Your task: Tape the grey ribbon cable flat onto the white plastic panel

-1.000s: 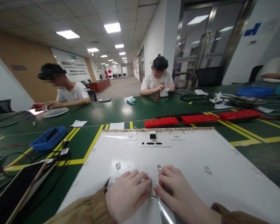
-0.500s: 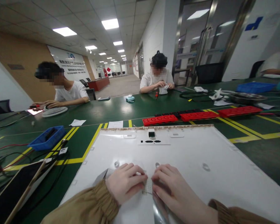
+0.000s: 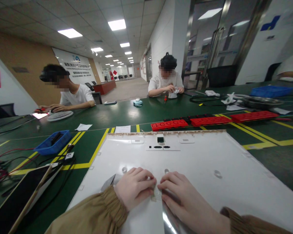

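A large white panel (image 3: 200, 156) lies before me, with cut-outs near its far edge. My left hand (image 3: 136, 188) and my right hand (image 3: 183, 195) rest close together over its near middle, fingers curled. Between the fingertips is a small pale gridded piece (image 3: 157, 194); both hands pinch at it. Under my right hand runs a shiny grey strip (image 3: 169, 221). A grey flap (image 3: 109, 182) sticks out left of my left hand.
Red slotted strips (image 3: 169, 124) lie beyond the panel. A blue tray (image 3: 54, 143), cables and a dark flat panel (image 3: 19, 195) with a wooden stick (image 3: 30, 201) are at left. Two people sit across the green table (image 3: 112, 112); another is at far right.
The view has shifted slightly, so the scene sits a little further right. My hands stay at the gridded piece with almost the same finger pose.
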Available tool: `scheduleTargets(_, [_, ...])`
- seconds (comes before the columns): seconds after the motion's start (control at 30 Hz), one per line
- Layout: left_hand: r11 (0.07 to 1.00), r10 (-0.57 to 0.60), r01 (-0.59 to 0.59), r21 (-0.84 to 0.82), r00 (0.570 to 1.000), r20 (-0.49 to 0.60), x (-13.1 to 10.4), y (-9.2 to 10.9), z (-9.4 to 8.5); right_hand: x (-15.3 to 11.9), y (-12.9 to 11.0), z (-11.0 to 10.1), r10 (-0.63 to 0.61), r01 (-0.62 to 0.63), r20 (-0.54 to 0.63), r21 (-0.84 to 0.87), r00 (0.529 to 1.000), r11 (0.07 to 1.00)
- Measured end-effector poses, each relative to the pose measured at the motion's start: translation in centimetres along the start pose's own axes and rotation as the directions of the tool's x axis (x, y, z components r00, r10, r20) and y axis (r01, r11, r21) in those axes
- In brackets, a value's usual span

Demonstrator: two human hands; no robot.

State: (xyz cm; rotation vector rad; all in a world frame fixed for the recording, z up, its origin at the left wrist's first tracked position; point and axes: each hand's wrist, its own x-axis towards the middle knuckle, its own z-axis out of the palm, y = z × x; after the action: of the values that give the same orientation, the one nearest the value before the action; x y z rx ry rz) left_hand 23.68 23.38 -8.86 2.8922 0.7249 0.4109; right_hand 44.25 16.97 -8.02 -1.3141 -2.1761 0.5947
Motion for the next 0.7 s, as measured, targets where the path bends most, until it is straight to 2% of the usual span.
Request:
scheduleTargets(0.53, [0.996, -0.03, 0.025, -0.089, 0.998, -0.054, 0.02, -0.18, 0.39, -0.35, -0.33, -0.12, -0.152, 0.149, 0.101, 0.042, 0.983, 0.988])
scheduleTargets(0.7, [0.994, -0.032, 0.027, -0.105, 0.998, -0.046, 0.0, -0.14, 0.31, -0.34, -0.41, -0.14, -0.129, 0.131, 0.13, -0.009, 0.983, 0.991])
